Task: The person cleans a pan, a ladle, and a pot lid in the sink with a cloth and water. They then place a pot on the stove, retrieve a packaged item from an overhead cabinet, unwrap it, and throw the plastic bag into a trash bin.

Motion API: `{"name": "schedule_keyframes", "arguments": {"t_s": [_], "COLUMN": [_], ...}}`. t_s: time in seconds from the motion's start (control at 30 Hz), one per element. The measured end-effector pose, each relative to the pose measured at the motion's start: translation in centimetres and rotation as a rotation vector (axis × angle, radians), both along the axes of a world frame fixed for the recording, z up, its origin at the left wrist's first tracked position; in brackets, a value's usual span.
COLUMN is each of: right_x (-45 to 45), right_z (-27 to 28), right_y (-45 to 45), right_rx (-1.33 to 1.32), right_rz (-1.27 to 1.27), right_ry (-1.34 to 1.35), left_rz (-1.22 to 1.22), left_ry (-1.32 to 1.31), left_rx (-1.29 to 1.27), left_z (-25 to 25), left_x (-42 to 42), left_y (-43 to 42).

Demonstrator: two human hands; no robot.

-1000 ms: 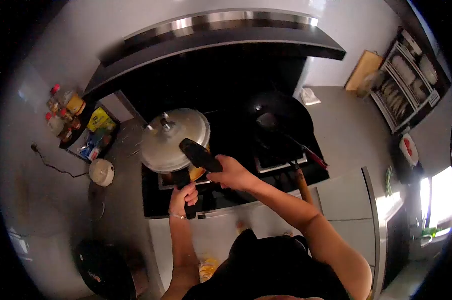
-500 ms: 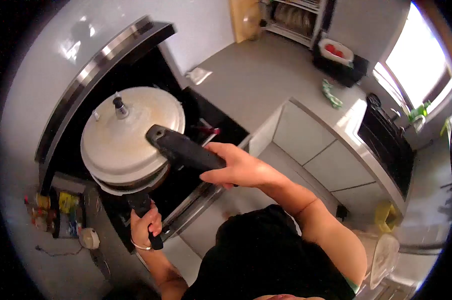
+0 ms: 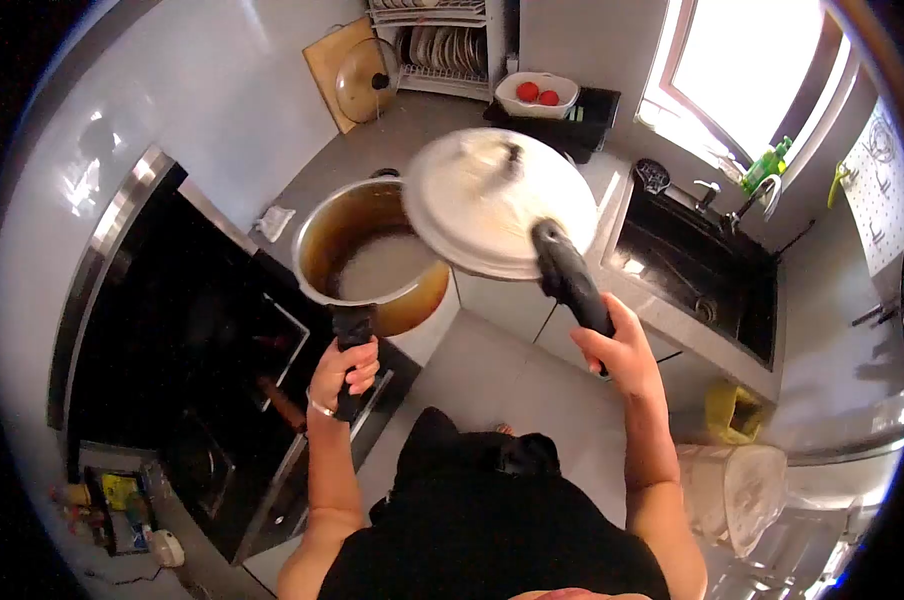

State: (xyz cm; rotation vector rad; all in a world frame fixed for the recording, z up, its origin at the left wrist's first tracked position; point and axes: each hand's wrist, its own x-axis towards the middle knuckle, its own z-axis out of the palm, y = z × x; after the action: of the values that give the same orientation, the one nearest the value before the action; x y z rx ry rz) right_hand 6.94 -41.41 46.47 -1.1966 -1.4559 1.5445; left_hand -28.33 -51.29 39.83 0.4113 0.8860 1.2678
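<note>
My left hand (image 3: 344, 372) is wrapped round the black handle of a pressure cooker pot (image 3: 427, 300), which is uncovered. Its inner wall looks brownish, and pale, whitish contents show at the bottom. To the right, my right hand (image 3: 620, 345) grips the black handle of the pressure cooker lid (image 3: 492, 200). The lid is round and silvery, with a dark knob on top, slightly blurred by motion. It is held up beside the pot and overlaps the pot's right rim in view.
A black stove (image 3: 222, 370) lies at left. A black sink (image 3: 702, 270) with a tap is at right. Behind stand a dish rack (image 3: 442, 50), a glass lid (image 3: 365, 82) against a wooden board, and a white basin (image 3: 562, 92) with red items. A yellow bag (image 3: 734, 410) hangs lower right.
The lid has come off the pot and moved right with my right hand. My left hand has carried the pot off the stove toward the right. The view has turned right.
</note>
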Motion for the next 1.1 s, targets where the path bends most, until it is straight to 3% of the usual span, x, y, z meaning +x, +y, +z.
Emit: {"name": "schedule_keyframes", "arguments": {"t_s": [0.1, 0.33, 0.5, 0.77, 0.8, 0.9, 1.0, 1.1], "right_x": [5.7, 4.6, 3.0, 0.8, 0.5, 0.8, 2.5, 4.2], "right_z": [-6.0, -22.9, -28.1, -32.5, -32.6, -32.6, -30.5, -24.6], "right_y": [8.4, 19.1, 23.8, 28.7, 29.5, 31.1, 32.9, 36.3], "right_rx": [-0.038, 0.003, -0.038, -0.054, -0.049, -0.056, 0.139, -0.044], "right_rz": [-0.152, -0.520, -0.637, -0.712, -0.696, -0.574, -0.222, 0.109], "right_ry": [-0.031, -0.061, -0.056, -0.089, -0.086, -0.427, -0.982, -1.202], "left_rz": [-0.083, -0.199, -0.286, -0.238, -0.226, -0.175, -0.145, -0.037], "left_ry": [0.001, 0.173, 0.379, 0.496, 0.528, 0.578, 0.651, 0.652], "left_rx": [-0.019, 0.047, 0.051, 0.003, -0.014, -0.014, -0.030, -0.088], "left_z": [-3.0, -10.9, -15.5, -17.4, -17.4, -17.5, -17.5, -15.5], "left_x": [3.6, 0.1, -2.7, -4.8, -4.8, -4.1, -3.3, -1.5], "left_y": [9.3, 21.1, 27.3, 32.0, 32.6, 33.6, 34.6, 36.3]}}
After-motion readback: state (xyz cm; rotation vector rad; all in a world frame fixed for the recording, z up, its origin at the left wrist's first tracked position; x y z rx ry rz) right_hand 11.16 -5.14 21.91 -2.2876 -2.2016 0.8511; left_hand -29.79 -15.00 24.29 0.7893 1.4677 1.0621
